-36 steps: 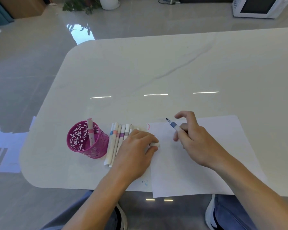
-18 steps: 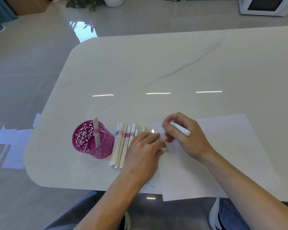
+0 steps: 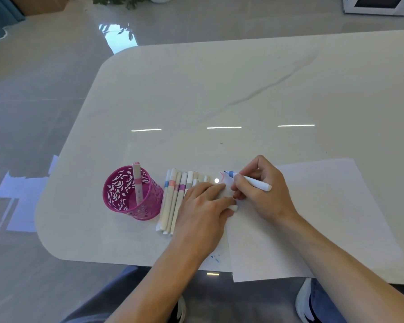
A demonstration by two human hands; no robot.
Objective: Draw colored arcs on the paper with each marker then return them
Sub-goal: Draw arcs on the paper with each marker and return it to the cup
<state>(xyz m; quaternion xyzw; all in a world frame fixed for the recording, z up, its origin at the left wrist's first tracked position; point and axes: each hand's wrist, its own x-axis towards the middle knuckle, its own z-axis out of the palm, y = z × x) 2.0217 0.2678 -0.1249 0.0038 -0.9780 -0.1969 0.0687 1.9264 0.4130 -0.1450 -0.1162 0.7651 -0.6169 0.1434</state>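
A white sheet of paper (image 3: 317, 213) lies at the table's near right, with a small red arc (image 3: 222, 177) at its top left corner. My right hand (image 3: 261, 194) grips an uncapped blue marker (image 3: 250, 181), tip pointing left beside the red arc. My left hand (image 3: 203, 210) lies on the paper's left edge and partly over a row of several white markers (image 3: 173, 201); a white cap (image 3: 234, 208) sticks out under its thumb. A pink mesh pen cup (image 3: 131, 194) to the left holds one pink-banded marker (image 3: 137, 183).
The white marble table (image 3: 219, 94) stretches far ahead. Its rounded near edge runs just below my left forearm. Small blue ink marks (image 3: 216, 258) dot the tabletop near that edge. Grey floor surrounds the table; my knees and shoes show below.
My right hand moved left to the paper's top left corner and turned the blue marker's tip down beside the red arc. My left hand stayed in place.
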